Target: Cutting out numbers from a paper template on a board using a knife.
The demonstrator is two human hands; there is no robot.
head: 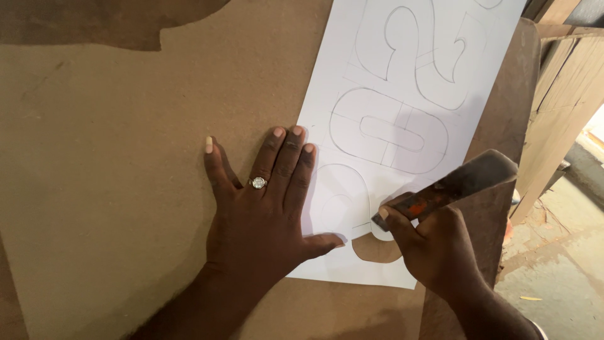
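Pressing flat with fingers spread, the left hand [261,211], a ring [257,183] on one finger, pins the edge of a white paper sheet [402,113] to a brown board [113,189]. The right hand [437,249] is closed around a worn cutting tool [440,189], its tip on the sheet's lower part beside a curved cut-out. Large pencilled outline shapes cover the paper. Stacked boards [566,82] lean at right.

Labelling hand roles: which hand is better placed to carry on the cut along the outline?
Right. The right hand grips the cutter, its tip on the paper at the lowest outline. The left hand lies flat, fingers spread, half on the board, pinning the sheet.
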